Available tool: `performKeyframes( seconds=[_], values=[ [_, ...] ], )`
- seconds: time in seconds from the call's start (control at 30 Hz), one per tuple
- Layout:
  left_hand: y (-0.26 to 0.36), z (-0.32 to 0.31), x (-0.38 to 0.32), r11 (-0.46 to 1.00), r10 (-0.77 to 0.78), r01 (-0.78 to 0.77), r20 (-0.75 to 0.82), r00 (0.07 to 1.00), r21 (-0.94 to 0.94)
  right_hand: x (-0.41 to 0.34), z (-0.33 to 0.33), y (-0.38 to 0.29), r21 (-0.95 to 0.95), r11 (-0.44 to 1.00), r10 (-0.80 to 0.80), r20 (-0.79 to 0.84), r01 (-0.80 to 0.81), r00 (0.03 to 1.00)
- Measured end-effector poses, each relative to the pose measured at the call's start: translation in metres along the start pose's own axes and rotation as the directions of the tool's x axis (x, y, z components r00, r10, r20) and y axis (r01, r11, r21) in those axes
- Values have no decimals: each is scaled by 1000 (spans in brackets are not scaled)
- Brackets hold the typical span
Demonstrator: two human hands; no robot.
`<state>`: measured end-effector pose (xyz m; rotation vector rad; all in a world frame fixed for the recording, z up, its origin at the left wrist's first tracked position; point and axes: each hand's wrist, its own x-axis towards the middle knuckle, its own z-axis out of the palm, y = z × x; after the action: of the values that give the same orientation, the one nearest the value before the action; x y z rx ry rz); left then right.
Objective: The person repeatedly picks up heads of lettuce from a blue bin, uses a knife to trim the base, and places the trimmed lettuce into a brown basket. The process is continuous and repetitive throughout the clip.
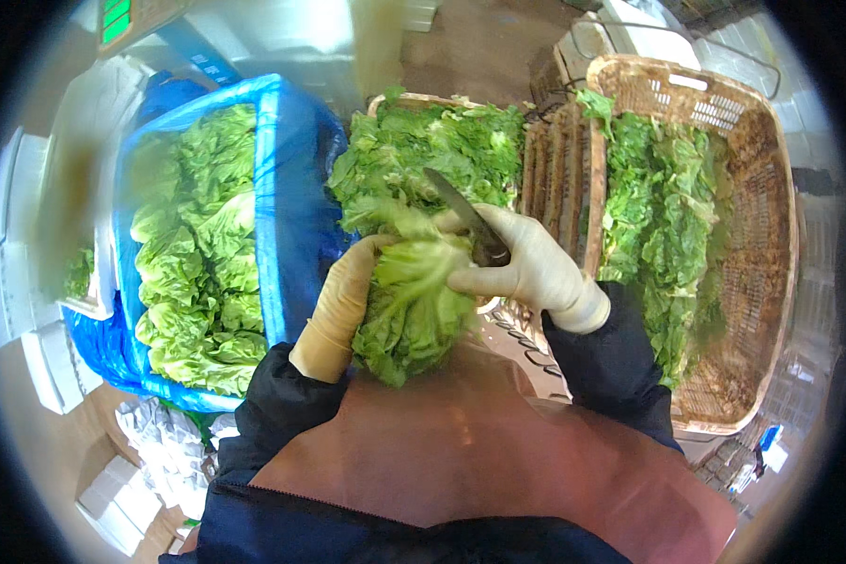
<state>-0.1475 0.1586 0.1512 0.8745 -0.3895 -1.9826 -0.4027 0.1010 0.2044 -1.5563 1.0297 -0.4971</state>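
Observation:
Between my gloved hands is a head of leafy lettuce (416,303), partly blurred, held in front of my apron. My left hand (345,299) grips its left side; the fingertips are hidden behind the leaves. A knife (469,215) with a dark, curved blade is in my right hand (529,264), its tip pointing up and left. The right thumb and fingers also reach to the lettuce's right edge. Just beyond my hands lies a heap of loose green leaves (430,155) in a crate.
On the left, a blue-lined crate (271,211) holds rows of lettuce heads (197,282). To the right stands a dirty brown plastic basket (758,282) with lettuce (677,211) inside. White boxes (53,366) line the left side, and a green-lit display (116,21) shows at upper left.

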Motion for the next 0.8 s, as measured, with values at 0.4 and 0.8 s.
performKeyframes(
  seconds=[0.4, 0.8],
  values=[
    [57, -90, -36, 722, 334, -1, -347, 876, 692, 80, 89, -33, -55, 995, 88, 144, -81, 986],
    [136, -249, 25, 632, 532, -661, -847, -10, 405, 101, 152, -47, 191, 942, 269, 58, -275, 961]
  ],
)
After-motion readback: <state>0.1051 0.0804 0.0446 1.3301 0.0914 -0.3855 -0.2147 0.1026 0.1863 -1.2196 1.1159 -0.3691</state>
